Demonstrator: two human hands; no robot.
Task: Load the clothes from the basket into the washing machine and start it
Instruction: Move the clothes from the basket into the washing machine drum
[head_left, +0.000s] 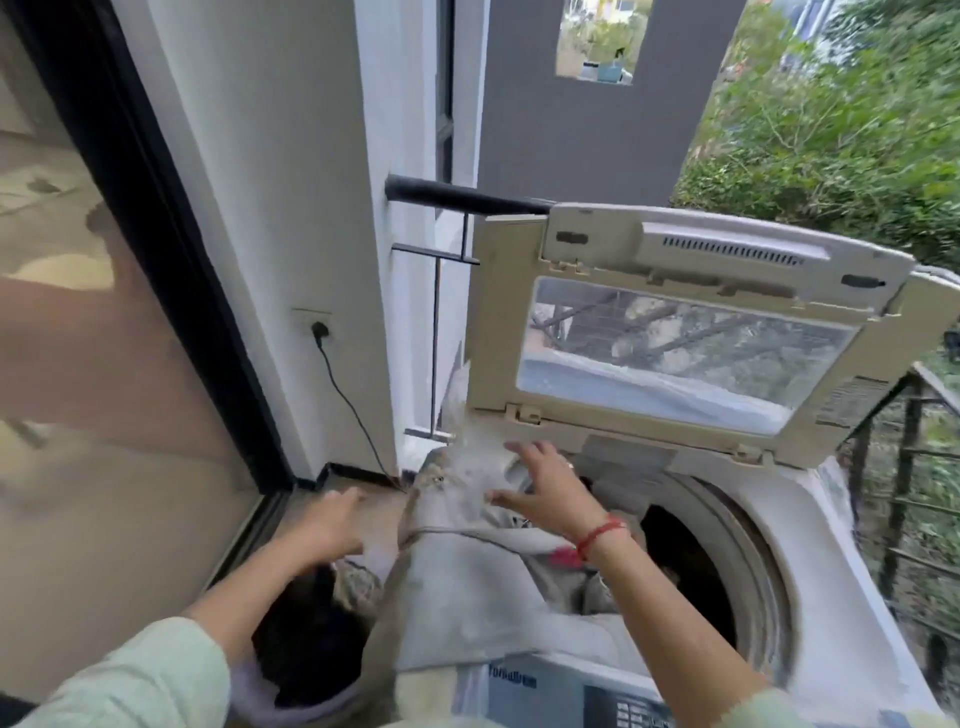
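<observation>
Head view shows my flat right hand (550, 491) loading the grey cloth (467, 587), left hand (332, 522) too blurry to tell; next I push it down the tub (691, 561).

The washing machine (841, 613) has its lid (524, 312) raised. A grey garment (467, 597) lies draped over its front rim. The right hand (545, 488) (red thread (600, 535) at the wrist) spreads straight fingers on it. The left hand (332, 525), blurred, is at the cloth's left edge above the basket (311, 713) of dark clothes (306, 639).
</observation>
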